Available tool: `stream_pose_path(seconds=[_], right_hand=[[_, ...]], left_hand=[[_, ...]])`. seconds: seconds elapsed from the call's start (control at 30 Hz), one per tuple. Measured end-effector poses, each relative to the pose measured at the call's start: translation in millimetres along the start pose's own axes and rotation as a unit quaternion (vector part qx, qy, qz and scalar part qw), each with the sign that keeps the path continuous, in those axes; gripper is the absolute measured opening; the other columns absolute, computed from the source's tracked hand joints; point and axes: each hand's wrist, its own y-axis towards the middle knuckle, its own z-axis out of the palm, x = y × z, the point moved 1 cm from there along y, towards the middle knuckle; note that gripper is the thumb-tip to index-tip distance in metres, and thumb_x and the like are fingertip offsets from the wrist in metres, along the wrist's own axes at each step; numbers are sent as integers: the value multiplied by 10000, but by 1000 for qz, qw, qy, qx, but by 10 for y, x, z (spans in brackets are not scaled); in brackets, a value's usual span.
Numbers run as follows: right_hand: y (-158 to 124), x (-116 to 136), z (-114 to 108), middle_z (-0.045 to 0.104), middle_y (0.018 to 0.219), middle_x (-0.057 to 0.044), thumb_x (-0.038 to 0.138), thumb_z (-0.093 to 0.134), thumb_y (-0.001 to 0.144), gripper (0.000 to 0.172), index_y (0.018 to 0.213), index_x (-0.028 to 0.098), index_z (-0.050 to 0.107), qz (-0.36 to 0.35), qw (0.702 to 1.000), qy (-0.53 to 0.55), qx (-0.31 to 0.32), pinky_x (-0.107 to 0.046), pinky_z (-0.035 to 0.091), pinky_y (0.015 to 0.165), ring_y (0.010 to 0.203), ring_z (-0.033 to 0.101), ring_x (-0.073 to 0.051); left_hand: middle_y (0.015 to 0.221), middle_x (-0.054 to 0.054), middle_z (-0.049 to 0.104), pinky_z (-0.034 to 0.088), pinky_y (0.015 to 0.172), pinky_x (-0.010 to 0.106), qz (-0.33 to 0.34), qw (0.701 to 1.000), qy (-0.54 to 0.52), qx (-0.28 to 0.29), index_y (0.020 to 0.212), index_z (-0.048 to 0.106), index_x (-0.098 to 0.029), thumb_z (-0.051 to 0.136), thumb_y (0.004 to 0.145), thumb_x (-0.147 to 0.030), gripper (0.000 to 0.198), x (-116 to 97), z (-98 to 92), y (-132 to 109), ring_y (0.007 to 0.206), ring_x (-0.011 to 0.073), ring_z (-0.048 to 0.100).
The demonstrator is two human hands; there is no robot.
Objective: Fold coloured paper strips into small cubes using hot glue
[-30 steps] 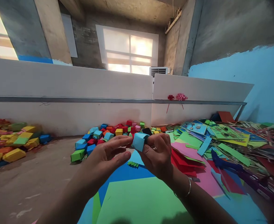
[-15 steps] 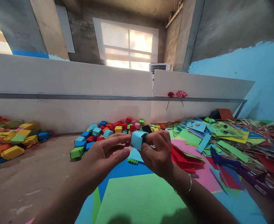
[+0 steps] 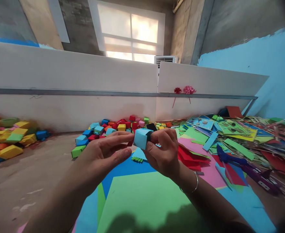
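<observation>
A small light blue paper box [image 3: 140, 139], with one end open and dark inside, is held up in front of me. My right hand [image 3: 163, 152] pinches its right side between the thumb and curled fingers. My left hand [image 3: 108, 150] is beside the box on the left, fingers stretched out and thumb apart. Its fingertips come up to the box's left side; I cannot tell how firmly they touch. Below the hands lie a light green sheet [image 3: 142, 200] and a blue sheet [image 3: 118, 171]. A zigzag-folded green strip [image 3: 137, 160] rests on paper under the box.
Folded paper boxes in many colours are heaped behind my hands [image 3: 100, 130] and at far left [image 3: 11, 137]. On the right lie red sheets [image 3: 189, 158], a purple glue gun [image 3: 249, 170] and many thin sticks [image 3: 281, 145]. A white panel [image 3: 71, 71] stands behind.
The view has tilted down slightly, so the background sits higher. The box has turned a little in my right hand, showing more of its front face. Both hands keep nearly the same pose.
</observation>
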Motion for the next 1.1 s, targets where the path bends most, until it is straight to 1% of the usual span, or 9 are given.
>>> stream_pose_path(seconds=[0.13,0.3,0.43,0.53,0.6,0.7,0.9,1.0,1.1], right_hand=[[9,8,-11,557,765,5,101,648,923,228,753,219,553,7,1000,-9,-4,-347,350,698,765,475,-160],[30,2,-48,622,797,9,119,609,960,216,786,247,618,34,999,-9,-6,-363,412,723,804,528,-166],[47,-6,-67,714,882,22,134,655,954,203,807,274,667,12,1000,-26,-5,-365,411,751,832,530,-172],[51,-12,-67,744,889,28,117,669,944,193,829,271,687,-9,999,-33,-13,-365,402,769,842,539,-172],[50,-16,-62,754,886,26,113,672,940,182,840,263,697,-16,999,-33,-21,-364,401,781,850,553,-169],[52,-21,-66,758,880,22,120,692,927,154,844,249,708,-33,999,-32,-27,-360,399,800,855,560,-163],[45,-33,-103,738,921,21,141,741,892,144,813,256,702,-109,993,-36,14,-350,391,838,870,527,-166],[34,-45,-102,739,990,20,174,730,914,140,821,278,709,-121,991,-44,24,-343,414,850,919,526,-174],[28,-49,-107,746,992,7,157,687,930,149,838,271,712,-108,994,-15,0,-327,454,822,929,525,-179]], left_hand=[[1125,71,816,663,832,342,-13,1000,-11,-11,965,865,-336,881,703,-485,302,-31,12,-4,1074,324,757],[961,69,843,672,774,370,-77,996,-40,-8,1003,860,-308,883,703,-446,331,-75,44,-13,923,327,791],[1004,75,843,668,729,349,-105,993,-41,-36,1015,857,-300,892,679,-461,374,-6,18,-16,963,337,786],[1031,82,840,669,769,373,-102,992,-66,-26,1048,851,-296,888,691,-468,398,86,-7,-20,994,342,780],[1038,81,839,660,797,355,-105,991,-80,-18,1079,844,-294,892,696,-461,420,133,-13,-25,1000,325,778],[1029,71,837,631,744,258,-122,989,-82,-37,1073,842,-292,893,701,-478,418,163,4,-23,973,271,771],[746,20,779,590,653,176,-98,981,-140,-94,793,837,-245,965,586,-484,340,115,94,38,742,168,734],[714,8,759,582,639,159,-102,974,-181,-90,788,829,-231,984,560,-454,355,92,119,38,709,144,715],[734,14,770,580,630,167,-104,965,-232,-68,788,814,-209,986,580,-393,326,93,136,15,694,142,710]])
